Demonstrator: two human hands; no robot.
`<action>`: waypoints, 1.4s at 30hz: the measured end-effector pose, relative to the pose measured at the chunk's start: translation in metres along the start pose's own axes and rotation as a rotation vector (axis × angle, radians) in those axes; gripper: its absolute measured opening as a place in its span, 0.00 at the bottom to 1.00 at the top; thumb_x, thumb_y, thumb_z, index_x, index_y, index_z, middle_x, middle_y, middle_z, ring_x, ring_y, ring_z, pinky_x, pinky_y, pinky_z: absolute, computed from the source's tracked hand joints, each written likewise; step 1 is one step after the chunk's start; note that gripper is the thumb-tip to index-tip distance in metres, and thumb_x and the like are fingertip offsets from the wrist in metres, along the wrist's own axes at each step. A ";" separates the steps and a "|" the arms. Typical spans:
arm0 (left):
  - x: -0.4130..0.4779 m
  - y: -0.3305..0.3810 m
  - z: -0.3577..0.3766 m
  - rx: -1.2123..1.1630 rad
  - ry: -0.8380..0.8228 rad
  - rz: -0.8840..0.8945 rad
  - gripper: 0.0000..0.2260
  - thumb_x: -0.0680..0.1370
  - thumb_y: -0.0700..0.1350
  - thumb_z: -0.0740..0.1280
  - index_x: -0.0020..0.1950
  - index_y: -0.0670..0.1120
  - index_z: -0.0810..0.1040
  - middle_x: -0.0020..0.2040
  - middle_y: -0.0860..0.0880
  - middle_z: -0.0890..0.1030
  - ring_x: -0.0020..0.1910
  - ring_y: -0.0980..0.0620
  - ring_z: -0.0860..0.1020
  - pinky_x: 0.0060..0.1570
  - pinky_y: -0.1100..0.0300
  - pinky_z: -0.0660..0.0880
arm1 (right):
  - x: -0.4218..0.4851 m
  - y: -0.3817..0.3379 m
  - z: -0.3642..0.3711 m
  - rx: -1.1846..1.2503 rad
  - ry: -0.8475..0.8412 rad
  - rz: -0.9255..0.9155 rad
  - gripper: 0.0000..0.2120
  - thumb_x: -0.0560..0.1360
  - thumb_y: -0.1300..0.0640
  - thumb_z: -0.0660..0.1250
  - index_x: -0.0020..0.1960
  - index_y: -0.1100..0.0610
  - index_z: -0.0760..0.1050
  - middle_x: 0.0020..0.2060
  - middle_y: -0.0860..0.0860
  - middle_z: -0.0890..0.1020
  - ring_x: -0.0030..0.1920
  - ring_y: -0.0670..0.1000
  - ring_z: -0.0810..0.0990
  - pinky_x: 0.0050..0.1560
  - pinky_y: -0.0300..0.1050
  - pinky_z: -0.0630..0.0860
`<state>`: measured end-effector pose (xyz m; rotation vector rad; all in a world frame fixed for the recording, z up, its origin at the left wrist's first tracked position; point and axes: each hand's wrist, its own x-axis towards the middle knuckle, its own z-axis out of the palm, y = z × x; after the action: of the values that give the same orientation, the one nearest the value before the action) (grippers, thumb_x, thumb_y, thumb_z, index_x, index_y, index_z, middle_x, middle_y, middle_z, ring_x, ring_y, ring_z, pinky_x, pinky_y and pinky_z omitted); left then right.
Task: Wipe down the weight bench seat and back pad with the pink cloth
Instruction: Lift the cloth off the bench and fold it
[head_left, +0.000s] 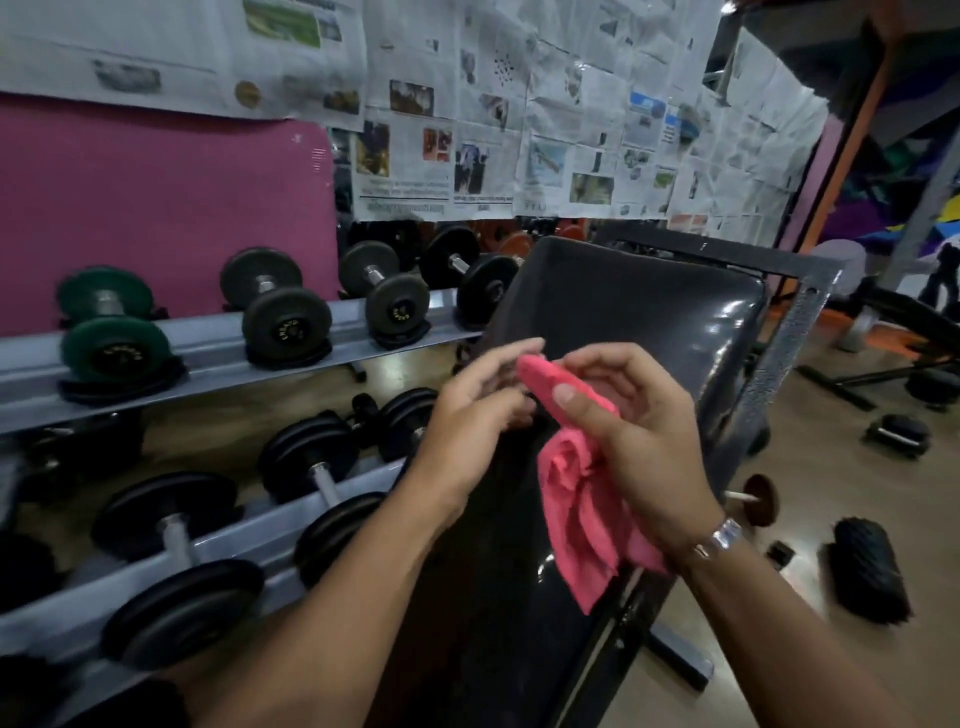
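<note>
The black glossy back pad (634, 306) of the weight bench slopes up in front of me, and its lower part runs down under my arms. My right hand (628, 415) is closed on the pink cloth (576, 493), which is bunched over my thumb and hangs down below my palm, above the pad. My left hand (478, 395) is beside it with fingers spread, fingertips close to the upper end of the cloth; whether they touch it I cannot tell. A silver bracelet sits on my right wrist.
A two-tier grey dumbbell rack (223, 343) with several dumbbells stands close on the left. A black metal frame post (795, 322) rises at the pad's right. Another bench (893, 332), a black roller (867, 571) and small weights lie on the wooden floor at right.
</note>
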<state>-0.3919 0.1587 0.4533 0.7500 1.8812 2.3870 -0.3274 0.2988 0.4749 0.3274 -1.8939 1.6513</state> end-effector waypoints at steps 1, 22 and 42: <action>-0.014 0.004 -0.008 -0.073 -0.059 -0.034 0.18 0.77 0.33 0.65 0.64 0.48 0.82 0.58 0.45 0.85 0.57 0.50 0.82 0.59 0.55 0.78 | -0.006 -0.003 0.008 0.138 -0.011 0.093 0.11 0.73 0.68 0.72 0.54 0.59 0.78 0.48 0.53 0.85 0.49 0.49 0.84 0.49 0.41 0.80; -0.232 0.127 -0.153 0.845 0.344 0.075 0.07 0.79 0.43 0.69 0.45 0.52 0.85 0.39 0.53 0.85 0.40 0.53 0.83 0.46 0.49 0.80 | -0.143 -0.071 0.171 -0.330 -0.340 0.024 0.08 0.77 0.57 0.66 0.51 0.48 0.83 0.40 0.43 0.85 0.40 0.40 0.80 0.45 0.39 0.74; -0.304 0.076 -0.177 0.697 0.598 -0.185 0.11 0.82 0.47 0.65 0.46 0.41 0.79 0.34 0.50 0.73 0.33 0.53 0.69 0.35 0.57 0.65 | -0.233 -0.091 0.126 0.604 -0.628 0.768 0.29 0.64 0.79 0.53 0.60 0.61 0.72 0.40 0.56 0.78 0.37 0.50 0.75 0.37 0.41 0.72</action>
<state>-0.1677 -0.1141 0.3852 -0.2052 2.9046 1.9495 -0.1275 0.1144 0.4079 0.4199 -2.0340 2.9280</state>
